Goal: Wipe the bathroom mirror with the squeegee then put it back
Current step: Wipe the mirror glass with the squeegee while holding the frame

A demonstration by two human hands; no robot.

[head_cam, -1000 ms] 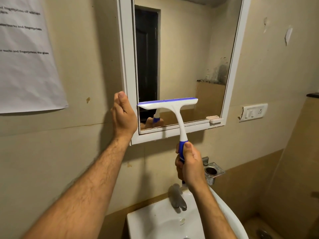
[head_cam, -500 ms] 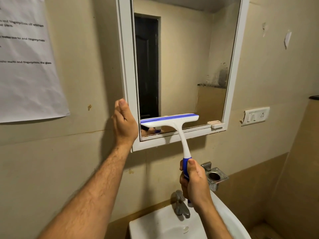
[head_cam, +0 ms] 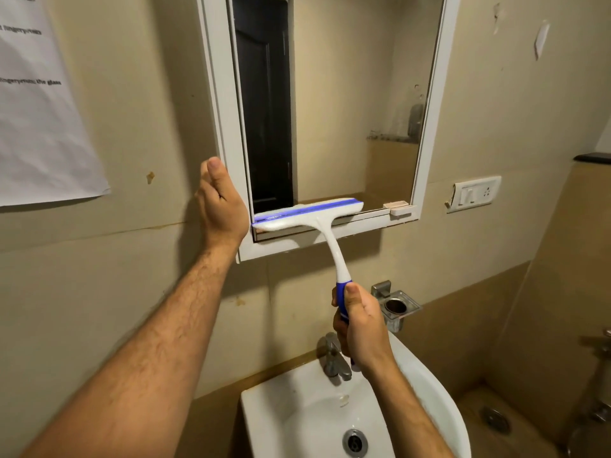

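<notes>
Squeegee (head_cam: 309, 217) lowered since one second ago: blade then across the lower third of the glass, now at the very bottom edge of the mirror (head_cam: 347, 104), resting along the lower frame rail. Handle and gripping hand lowered likewise.

Left to right:

Paper sheet (head_cam: 43, 120) with printed text taped to the beige wall at far left, partly out of view.

Left hand (head_cam: 221, 206) flat against the wall at the left side of the mirror frame, fingers extended upward and held together, palm edge touching the frame. Nothing gripped.

Mirror in white frame, glass reflecting a dark door and beige wall. Squeegee head white with a blue strip, spanning from the lower left corner of the glass to about two thirds of its width, tilted slightly up toward the right. Neck angled down and right to a blue handle.

Right hand (head_cam: 358, 325) wrapped tight around the blue handle, thumb laid along its upper side, positioned above the tap (head_cam: 334, 358).

White basin (head_cam: 426, 391) below, drain visible.

Metal holder (head_cam: 395, 307) on the wall just right of the right hand.

Switch plate (head_cam: 472, 195) on the wall right of the mirror.
</notes>
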